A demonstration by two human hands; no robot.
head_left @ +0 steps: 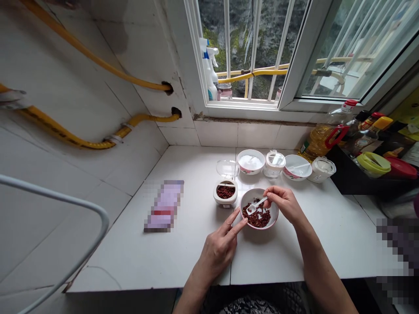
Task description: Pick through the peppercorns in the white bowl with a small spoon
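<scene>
A white bowl (275, 216) holds dark red, peppercorn-like spice (261, 219). Over it, my right hand (283, 202) pinches the handle of a small white spoon (251, 209), whose scoop is down at the spice. My left hand (222, 242) lies at the bowl's left side, index and middle fingers stretched out and touching its rim, with nothing gripped. Just left of the bowl stands a white seasoning jar (225, 202) filled with the same dark red spice. Its clear lid (228, 168) is flipped up at the back.
Behind are a bowl of white grains (251, 162), a lidded jar (275, 163), a bowl with a spoon (297, 167) and another jar (322, 169). An oil bottle (327, 131) and black condiment rack (350, 174) stand right. A blurred purple item (164, 207) lies left.
</scene>
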